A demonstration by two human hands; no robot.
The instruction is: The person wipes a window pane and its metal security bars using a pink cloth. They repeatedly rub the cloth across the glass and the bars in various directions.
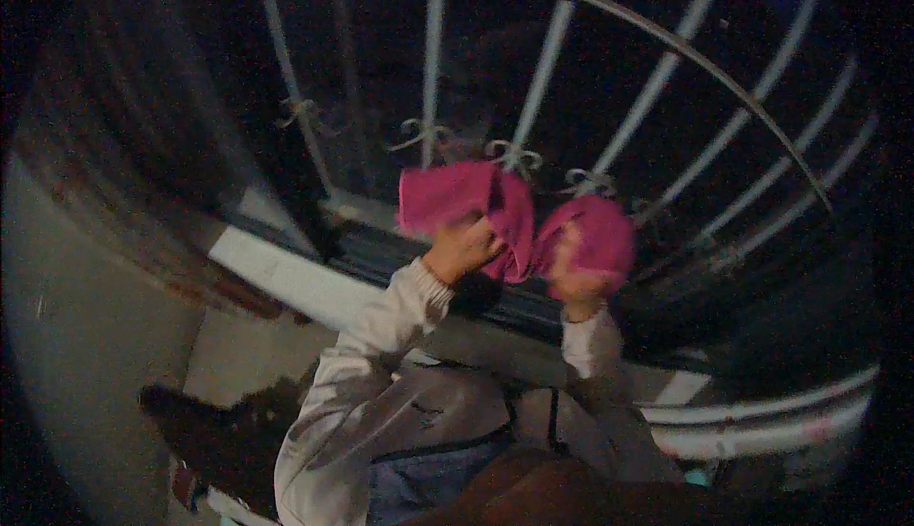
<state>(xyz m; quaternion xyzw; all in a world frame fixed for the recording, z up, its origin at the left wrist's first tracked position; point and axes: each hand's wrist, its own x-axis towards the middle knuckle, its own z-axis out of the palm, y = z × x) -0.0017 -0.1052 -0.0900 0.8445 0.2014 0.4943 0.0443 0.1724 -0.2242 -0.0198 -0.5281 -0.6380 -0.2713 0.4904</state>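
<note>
A bright pink cloth (446,194) is bunched in front of a window grille. My left hand (464,244) grips its left part, where a flat flap with a straight edge hangs out to the left. On the right, my right hand (578,269) clutches another bundle of pink cloth (603,237), blurred. Whether the two parts are one piece, I cannot tell. Just beyond the cloth rise pale metal bars (543,76) with scroll ornaments (514,156) low on them.
A curved horizontal rail (628,15) crosses the bars higher up. Below the grille runs a dark sliding-window track (357,258) beside a white sill (293,276). A dark curtain (143,133) hangs at the left, by a beige wall (86,312). The scene beyond the bars is dark.
</note>
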